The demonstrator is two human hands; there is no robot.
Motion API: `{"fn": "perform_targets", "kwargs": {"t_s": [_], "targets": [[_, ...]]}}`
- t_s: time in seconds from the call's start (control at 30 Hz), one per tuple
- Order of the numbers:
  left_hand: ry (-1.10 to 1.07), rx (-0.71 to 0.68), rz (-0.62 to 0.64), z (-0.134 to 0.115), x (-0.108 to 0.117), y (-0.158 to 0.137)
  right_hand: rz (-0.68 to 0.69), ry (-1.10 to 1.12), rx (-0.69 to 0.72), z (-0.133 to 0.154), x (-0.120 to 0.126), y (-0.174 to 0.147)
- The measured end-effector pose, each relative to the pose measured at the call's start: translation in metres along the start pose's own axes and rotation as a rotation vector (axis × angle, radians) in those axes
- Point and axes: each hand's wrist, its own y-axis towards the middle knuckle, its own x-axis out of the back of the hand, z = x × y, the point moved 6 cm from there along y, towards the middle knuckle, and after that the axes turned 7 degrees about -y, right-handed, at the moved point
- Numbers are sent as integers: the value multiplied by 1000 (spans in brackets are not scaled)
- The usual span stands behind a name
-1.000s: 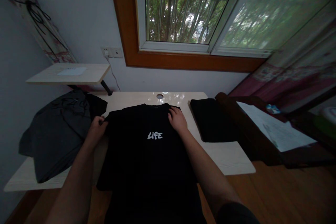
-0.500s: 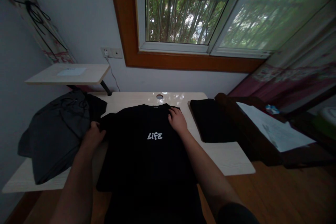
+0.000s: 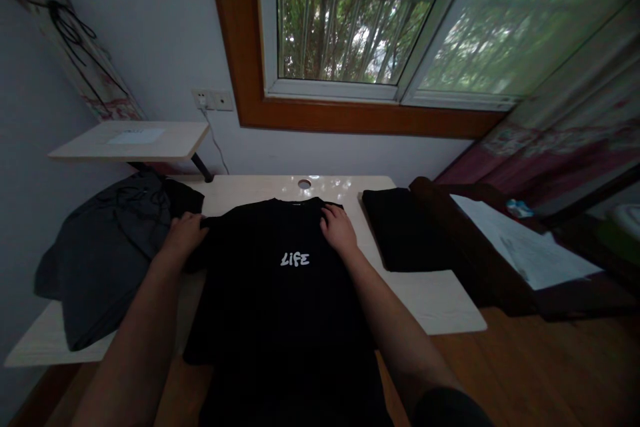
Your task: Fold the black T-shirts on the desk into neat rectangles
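A black T-shirt [image 3: 270, 300] lies spread on the pale desk [image 3: 430, 303], its neckline toward the wall and white lettering on its chest. My left hand [image 3: 186, 235] is closed on the sleeve at the shirt's left side; its fingertips are partly hidden. Flat on the shirt's right shoulder rests my right hand [image 3: 339, 228], fingers slightly spread. The lower part of the shirt hangs over the desk's near edge, where it merges with dark clothing.
A heap of dark grey clothing [image 3: 113, 247] covers the desk's left side, beneath a small raised shelf [image 3: 175, 140]. A folded black garment [image 3: 407, 230] sits to the right. Beyond it stands dark brown furniture [image 3: 485, 247] bearing a white sheet [image 3: 523, 247].
My left hand has shifted slightly up and to the right along the sleeve, and the sleeve now extends lower beneath it. My right hand has stayed in place.
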Motion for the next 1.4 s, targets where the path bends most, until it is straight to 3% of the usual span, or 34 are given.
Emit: {"fn": "perform_targets", "kwargs": {"t_s": [0.13, 0.23, 0.43, 0.6, 0.7, 0.77, 0.8, 0.87, 0.93, 1.0, 1.07, 1.17, 1.4], "targets": [[3, 0, -10, 7, 1, 15, 10, 2, -13, 0, 0, 0], [-54, 20, -101, 8, 14, 14, 11, -2, -15, 1, 1, 0], [-273, 30, -148, 4, 40, 6, -7, -30, 26, 10, 12, -2], [-460, -43, -187, -15, 63, -2, 33, 30, 210, 44, 25, -10], [-579, -96, -176, -46, 72, -9, 125, 172, 318, 77, 24, -17], [-703, -160, -79, -74, 70, -18, 192, 318, 354, 98, 18, -20], [-788, -204, 27, -89, 66, -25, 222, 398, 346, 107, 15, -20], [-926, -362, 287, -118, 57, -43, 283, 566, 262, 118, 6, -18], [-1003, -490, 451, -131, 53, -63, 333, 718, 121, 122, -4, -16], [-1074, -493, 418, -121, 52, -73, 363, 819, 10, 122, -9, -15], [-1110, -409, 250, -95, 49, -75, 374, 847, -28, 123, -10, -14], [-978, -312, 60, -58, 33, -79, 387, 782, -17, 127, -8, -12], [-578, -432, -14, -32, -21, -108, 398, 422, 7, 144, -6, -14]]}}
